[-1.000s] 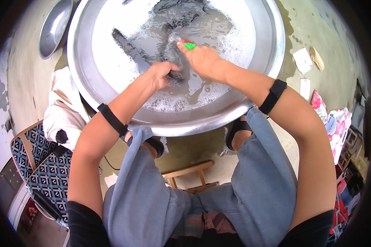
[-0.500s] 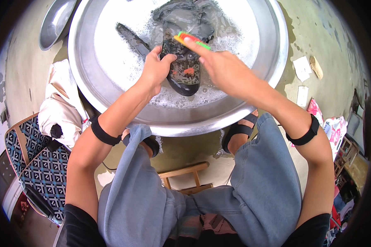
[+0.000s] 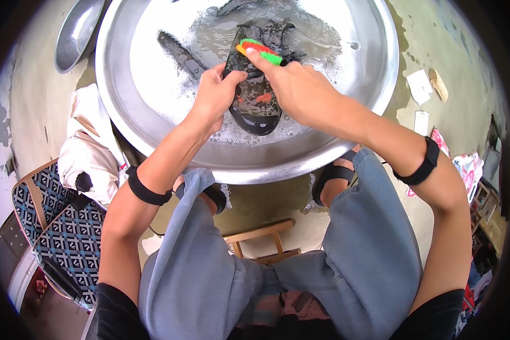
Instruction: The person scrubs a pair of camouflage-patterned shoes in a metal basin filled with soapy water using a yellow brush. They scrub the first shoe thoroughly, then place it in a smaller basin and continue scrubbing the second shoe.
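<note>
A wet camouflage shoe (image 3: 256,105) with a dark toe and orange marks is raised in the soapy water of a large metal basin (image 3: 283,167). My left hand (image 3: 215,96) grips its left side, thumb over the upper. In my right hand (image 3: 303,93) is a brush (image 3: 266,55) with green and red bristles and a yellow body, my index finger along it, held against the shoe's upper part. Another long dark item (image 3: 175,51) lies in the suds to the left, and more dark, partly submerged material (image 3: 232,8) shows at the back.
A smaller metal bowl (image 3: 73,39) stands left, above white fabric (image 3: 85,161) and a patterned padded seat (image 3: 62,249). At right lie white cards (image 3: 418,85), a tan piece (image 3: 438,85) and a floral bag (image 3: 464,164). A wooden stool (image 3: 258,232) shows between my legs.
The shoe has come up out of the murky water, toe toward me. My left hand has moved up with it. The brush rose onto the shoe and has shifted slightly along it.
</note>
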`<action>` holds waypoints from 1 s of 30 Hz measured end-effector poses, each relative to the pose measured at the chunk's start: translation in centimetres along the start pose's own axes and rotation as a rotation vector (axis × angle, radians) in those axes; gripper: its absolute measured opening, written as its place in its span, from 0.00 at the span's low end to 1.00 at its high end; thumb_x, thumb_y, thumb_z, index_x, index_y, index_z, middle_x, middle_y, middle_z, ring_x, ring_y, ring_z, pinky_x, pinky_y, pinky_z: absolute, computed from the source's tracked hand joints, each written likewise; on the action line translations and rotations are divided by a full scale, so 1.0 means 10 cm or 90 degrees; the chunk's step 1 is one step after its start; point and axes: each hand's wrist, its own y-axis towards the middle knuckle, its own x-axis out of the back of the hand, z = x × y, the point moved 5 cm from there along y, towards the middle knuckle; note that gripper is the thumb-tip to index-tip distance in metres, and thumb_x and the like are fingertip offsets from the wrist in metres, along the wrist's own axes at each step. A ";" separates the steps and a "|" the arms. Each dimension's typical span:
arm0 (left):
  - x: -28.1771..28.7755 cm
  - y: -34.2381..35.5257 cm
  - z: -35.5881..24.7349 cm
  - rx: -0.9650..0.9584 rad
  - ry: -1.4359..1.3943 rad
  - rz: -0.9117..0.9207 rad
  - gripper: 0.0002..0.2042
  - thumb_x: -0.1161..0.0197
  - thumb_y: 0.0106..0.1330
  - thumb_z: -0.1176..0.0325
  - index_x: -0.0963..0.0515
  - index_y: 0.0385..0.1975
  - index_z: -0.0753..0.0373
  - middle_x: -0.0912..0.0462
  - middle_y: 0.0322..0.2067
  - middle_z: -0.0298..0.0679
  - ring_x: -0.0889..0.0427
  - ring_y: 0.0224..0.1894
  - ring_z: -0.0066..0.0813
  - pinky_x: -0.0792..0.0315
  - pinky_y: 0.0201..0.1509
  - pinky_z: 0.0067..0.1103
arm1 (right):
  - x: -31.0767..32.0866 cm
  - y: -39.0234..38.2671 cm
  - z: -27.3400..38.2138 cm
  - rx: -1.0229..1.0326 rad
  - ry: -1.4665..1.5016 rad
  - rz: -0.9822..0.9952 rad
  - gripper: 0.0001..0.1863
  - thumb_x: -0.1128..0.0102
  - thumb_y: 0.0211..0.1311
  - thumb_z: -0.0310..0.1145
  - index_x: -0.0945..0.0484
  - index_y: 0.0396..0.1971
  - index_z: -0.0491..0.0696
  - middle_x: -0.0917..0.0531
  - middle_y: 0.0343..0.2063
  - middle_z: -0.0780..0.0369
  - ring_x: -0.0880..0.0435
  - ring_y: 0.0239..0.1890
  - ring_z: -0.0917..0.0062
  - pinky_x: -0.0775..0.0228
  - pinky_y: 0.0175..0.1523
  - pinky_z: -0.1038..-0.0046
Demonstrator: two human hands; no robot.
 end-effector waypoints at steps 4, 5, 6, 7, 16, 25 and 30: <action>0.03 0.00 -0.02 -0.045 0.009 -0.050 0.13 0.39 0.72 0.74 0.21 0.51 0.73 0.12 0.39 0.42 0.14 0.36 0.24 0.19 0.42 0.24 | -0.12 -0.02 -0.01 0.035 -0.009 0.053 0.44 0.45 0.66 0.22 0.44 0.82 0.62 0.14 0.28 0.45 0.13 0.31 0.42 0.21 0.38 0.46; 0.01 0.00 -0.02 -0.051 -0.006 -0.032 0.13 0.38 0.73 0.73 0.21 0.52 0.74 0.12 0.39 0.42 0.14 0.37 0.24 0.19 0.42 0.24 | -0.13 0.04 -0.11 -0.018 -0.045 0.058 0.45 0.42 0.65 0.23 0.43 0.81 0.63 0.14 0.29 0.44 0.13 0.32 0.42 0.21 0.38 0.46; -0.01 0.02 -0.02 -0.047 0.012 -0.016 0.13 0.39 0.73 0.73 0.21 0.52 0.74 0.12 0.40 0.42 0.14 0.37 0.24 0.19 0.42 0.25 | -0.04 0.09 -0.16 -0.016 -0.068 -0.048 0.42 0.43 0.68 0.24 0.41 0.81 0.65 0.14 0.28 0.44 0.13 0.33 0.43 0.20 0.39 0.47; -0.01 0.02 -0.02 -0.045 0.030 -0.009 0.13 0.39 0.73 0.73 0.21 0.52 0.74 0.12 0.40 0.42 0.14 0.38 0.24 0.19 0.43 0.25 | -0.03 0.18 -0.24 -0.002 -0.043 -0.052 0.39 0.45 0.71 0.26 0.40 0.80 0.65 0.14 0.28 0.45 0.13 0.32 0.44 0.21 0.40 0.47; 0.06 0.24 0.27 0.119 0.060 -0.077 0.16 0.38 0.80 0.66 0.24 0.58 0.72 0.12 0.49 0.46 0.12 0.47 0.33 0.17 0.52 0.32 | -0.02 0.05 -0.84 -0.101 0.040 -0.068 0.29 0.54 0.82 0.32 0.39 0.80 0.63 0.18 0.25 0.45 0.16 0.30 0.46 0.27 0.40 0.46; 0.03 0.35 0.51 0.202 0.001 -0.069 0.24 0.25 0.66 0.76 0.27 0.61 0.68 0.13 0.52 0.50 0.11 0.50 0.44 0.14 0.58 0.42 | -0.19 -0.14 -0.93 -0.266 0.229 -0.001 0.32 0.59 0.84 0.33 0.50 0.83 0.62 0.18 0.32 0.52 0.19 0.25 0.63 0.24 0.30 0.58; 0.00 0.31 0.48 0.190 -0.033 -0.020 0.20 0.26 0.67 0.74 0.23 0.57 0.67 0.12 0.51 0.48 0.10 0.49 0.41 0.14 0.57 0.39 | -0.40 -0.27 -0.68 -0.448 0.581 0.125 0.34 0.62 0.85 0.35 0.57 0.85 0.65 0.34 0.26 0.65 0.38 0.20 0.85 0.39 0.19 0.78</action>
